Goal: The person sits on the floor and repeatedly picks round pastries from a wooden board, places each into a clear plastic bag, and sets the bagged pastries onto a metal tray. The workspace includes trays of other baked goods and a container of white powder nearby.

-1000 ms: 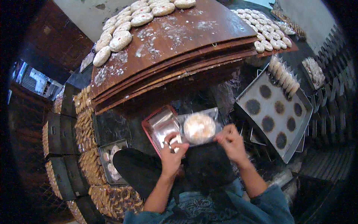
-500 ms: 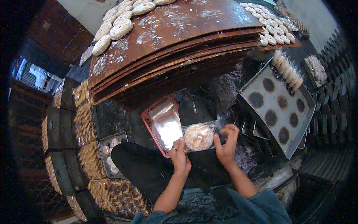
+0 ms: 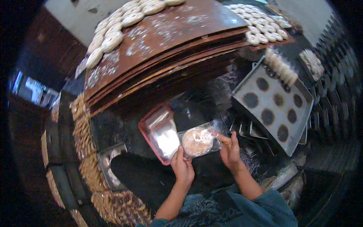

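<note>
Fingers of the left hand (image 3: 183, 167), near the red basket (image 3: 144, 132), hold a clear bag (image 3: 216, 145) around a round bun (image 3: 197, 141); the right hand (image 3: 231, 153) touches its right end, grip unclear. Wrapping seems underway; closing the loose end likely needs gentle folding.

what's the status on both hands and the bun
Left hand holding bag by its left side. Right hand at bag's right end. Bun inside. Basket close on the left, not between hands.
</note>
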Demonstrator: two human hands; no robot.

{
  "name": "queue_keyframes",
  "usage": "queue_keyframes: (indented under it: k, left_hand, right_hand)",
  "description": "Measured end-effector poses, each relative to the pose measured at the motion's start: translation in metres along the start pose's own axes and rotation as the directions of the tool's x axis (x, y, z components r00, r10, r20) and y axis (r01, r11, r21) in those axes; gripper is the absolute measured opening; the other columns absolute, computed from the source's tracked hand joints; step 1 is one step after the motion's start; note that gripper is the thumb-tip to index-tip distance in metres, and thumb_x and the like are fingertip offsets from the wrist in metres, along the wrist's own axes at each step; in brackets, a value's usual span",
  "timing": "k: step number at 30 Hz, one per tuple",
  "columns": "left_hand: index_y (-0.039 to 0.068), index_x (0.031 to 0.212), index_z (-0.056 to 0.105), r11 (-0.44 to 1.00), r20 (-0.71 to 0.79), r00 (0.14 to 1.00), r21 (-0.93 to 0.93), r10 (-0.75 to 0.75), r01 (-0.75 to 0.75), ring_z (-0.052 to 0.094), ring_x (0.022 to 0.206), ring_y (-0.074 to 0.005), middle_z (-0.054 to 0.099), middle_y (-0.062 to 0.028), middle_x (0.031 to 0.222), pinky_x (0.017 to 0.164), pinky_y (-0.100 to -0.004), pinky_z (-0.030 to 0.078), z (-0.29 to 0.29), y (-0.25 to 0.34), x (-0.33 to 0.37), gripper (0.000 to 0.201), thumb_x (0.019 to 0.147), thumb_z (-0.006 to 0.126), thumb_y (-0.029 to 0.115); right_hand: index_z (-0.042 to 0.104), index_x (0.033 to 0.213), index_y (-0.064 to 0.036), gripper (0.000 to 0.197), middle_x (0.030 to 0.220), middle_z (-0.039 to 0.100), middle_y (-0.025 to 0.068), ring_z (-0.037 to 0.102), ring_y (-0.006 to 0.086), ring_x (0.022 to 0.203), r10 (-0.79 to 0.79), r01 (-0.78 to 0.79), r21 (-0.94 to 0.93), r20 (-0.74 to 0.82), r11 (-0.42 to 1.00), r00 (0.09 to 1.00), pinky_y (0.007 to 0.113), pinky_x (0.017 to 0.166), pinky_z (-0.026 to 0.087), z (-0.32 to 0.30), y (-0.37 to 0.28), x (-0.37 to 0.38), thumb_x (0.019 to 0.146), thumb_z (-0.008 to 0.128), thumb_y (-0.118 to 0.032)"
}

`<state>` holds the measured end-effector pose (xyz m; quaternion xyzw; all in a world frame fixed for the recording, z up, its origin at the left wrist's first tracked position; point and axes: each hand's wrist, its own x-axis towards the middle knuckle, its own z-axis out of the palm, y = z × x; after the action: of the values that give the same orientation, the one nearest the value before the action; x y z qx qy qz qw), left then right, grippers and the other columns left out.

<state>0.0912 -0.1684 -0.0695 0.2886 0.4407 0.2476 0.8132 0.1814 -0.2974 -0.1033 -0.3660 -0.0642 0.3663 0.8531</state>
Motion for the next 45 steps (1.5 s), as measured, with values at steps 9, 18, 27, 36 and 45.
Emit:
queue_keyframes:
  k: [9,18,27,36,45]
  left_hand:
    - [0.007,0.077,0.045,0.999,0.36,0.933,-0.033,-0.015,0.029,0.056,0.098,-0.0263,0.056,-0.0147,0.107,0.084,-0.0411,0.047,0.079,-0.025,-0.027,0.014,0.088,0.052,0.012]
    - [0.008,0.092,0.051,0.949,0.083,0.97,0.202,0.229,-0.242,0.053,0.087,-0.0176,0.055,-0.0055,0.095,0.08,-0.0347,0.044,-0.002,0.033,0.035,0.018,0.084,0.054,0.023]
    - [0.002,0.099,0.056,0.955,-0.091,0.989,0.285,0.114,-0.083,0.055,0.087,-0.0222,0.059,-0.0081,0.093,0.08,-0.0375,0.045,-0.026,0.039,0.027,0.024,0.089,0.048,0.023]
    - [0.005,0.099,0.054,0.955,-0.066,0.987,0.268,0.148,-0.125,0.056,0.083,-0.0222,0.058,-0.0092,0.092,0.074,-0.0365,0.047,-0.051,0.036,0.036,0.02,0.089,0.05,0.022]
    - [-0.001,0.101,0.058,0.937,0.117,0.993,0.349,-0.029,-0.014,0.055,0.095,-0.0161,0.059,-0.008,0.099,0.084,-0.0287,0.044,-0.1,0.019,0.057,0.024,0.087,0.056,0.018]
  right_hand:
    - [0.046,0.12,-0.0047,0.038,0.121,0.052,0.0103,0.05,0.0246,0.111,-0.16,0.423,0.531,-0.47,0.734,0.868,0.041,0.099,0.038,0.001,-0.064,-0.005,0.086,0.053,-0.02]
    - [0.058,0.105,-0.0021,0.035,0.104,0.06,0.0081,0.056,0.0202,0.095,-0.719,0.544,-0.674,-0.673,0.5,-0.174,0.033,0.082,0.044,-0.268,-0.264,0.031,0.076,0.068,-0.019]
    - [0.037,0.13,-0.0011,0.06,0.131,0.039,0.0231,0.034,0.0366,0.122,-0.882,-0.038,-0.888,-0.45,0.459,-0.141,0.041,0.102,0.026,-0.366,-0.266,0.137,0.087,0.048,-0.042]
    - [0.036,0.13,-0.002,0.062,0.133,0.036,0.0194,0.039,0.0355,0.118,-0.96,-0.384,-0.883,-0.22,0.271,-0.172,0.04,0.102,0.026,-0.351,-0.275,0.103,0.084,0.055,-0.039]
    - [0.054,0.112,-0.0044,0.04,0.113,0.055,0.0132,0.05,0.0308,0.109,0.021,0.614,-0.782,0.619,0.106,0.785,0.038,0.096,0.037,0.057,-0.093,0.12,0.078,0.063,-0.024]
